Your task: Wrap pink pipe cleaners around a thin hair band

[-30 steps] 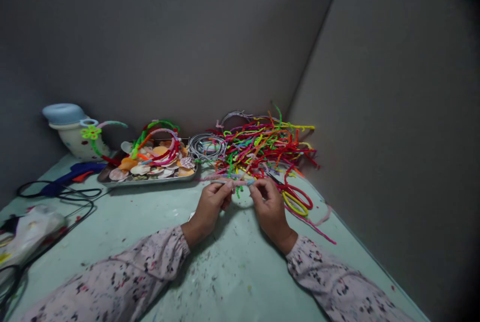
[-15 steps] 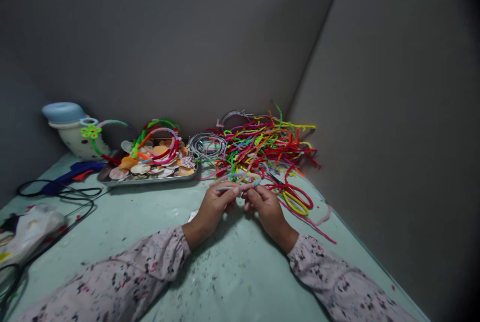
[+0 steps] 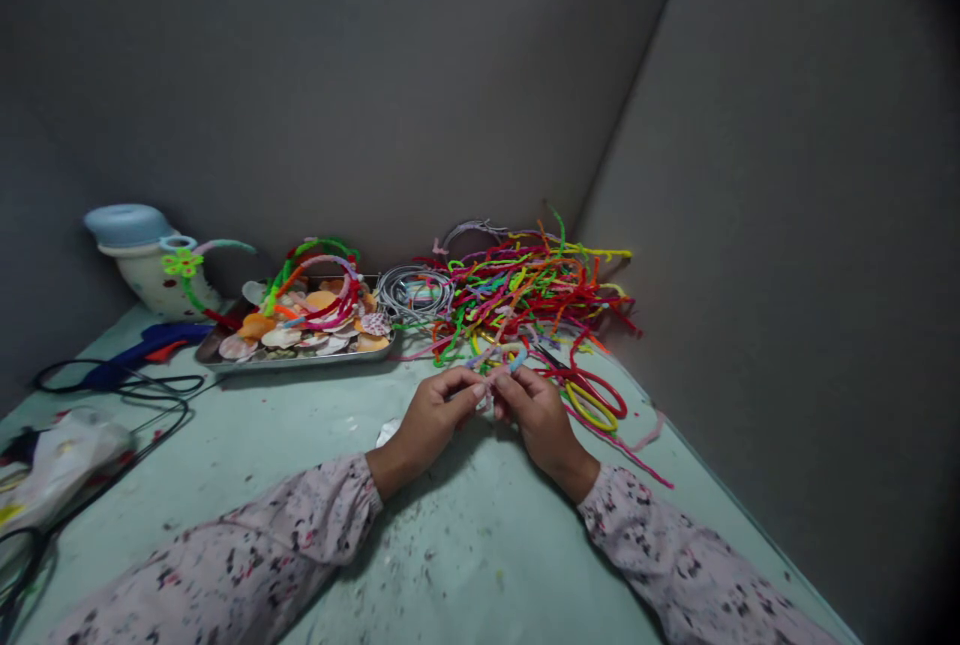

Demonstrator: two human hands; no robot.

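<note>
at the far left, a crumpled white plastic bag (image 3: 71, 455) lies on the pale green tabletop (image 3: 465, 555), a looped black cable (image 3: 176, 415) running past it. behind these sit a dark blue tool with a red-orange part (image 3: 127, 355) and a cream spotted cup with a light blue lid (image 3: 154, 280). a lime-green fuzzy flower on a fuzzy band (image 3: 182, 263) shows in front of the cup. next comes a shallow silver metal tray (image 3: 300, 365) filled with orange, white and speckled seashells (image 3: 281, 337), with multicoloured fuzzy hoops (image 3: 345, 290) resting on top, then a bundle of thin silver-grey rings (image 3: 415, 293).

nearer the middle, the left hand (image 3: 439, 417), in a pale floral sleeve (image 3: 247, 540), pinches a soft pink stretch between thumb and forefinger. this belongs to a slim, curved piece wrapped in fuzzy pastel strands (image 3: 518, 357): pale blue at its right-hand bend, lavender along the far side, pink at the fingertips. it sits between the two hands, just in front of the heap; its lower part is hidden. the right hand (image 3: 541, 420) almost meets the left, its thumb and forefinger also pinching the pink part; how the other fingers stand, i cannot tell.

behind spreads a tangled heap of bright fuzzy stems (image 3: 536, 280); to the right lie scissors with red and yellow handles (image 3: 596, 405) and a thin pink strand (image 3: 637, 465).
</note>
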